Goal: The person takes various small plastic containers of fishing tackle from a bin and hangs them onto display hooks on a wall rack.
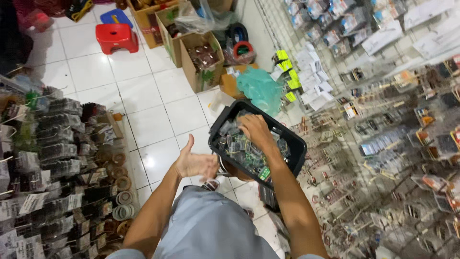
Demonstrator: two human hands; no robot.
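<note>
Standing in this little shop aisle watching, and here's how it looks. The black bin [293, 140] sits propped right in front of the person, full of small clear-packed items [242, 149]. The right hand [255, 130] is down inside it, fingers curled into the pile around 12 o'clock of the bin's middle. I can't tell whether it's actually pinching a packet or just rummaging. The left hand [194, 164] hangs just off the bin's 9 o'clock edge, palm open, thumb up, holding nothing.

If you ask me, the way to do this well is to bring that free hand onto the rim so the bin doesn't tip, since it looks tilted and perched rather than set flat. Then lift one packet by its top edge instead of digging, because the slippery sleeves probably slide over each other.

The hook wall [393, 144] at 3 o'clock is crowded with hanging packets, and the rack [57, 158] at 9 o'clock is just as packed. The red stool [116, 37] stands well apart, up at 11 o'clock on the floor.
</note>
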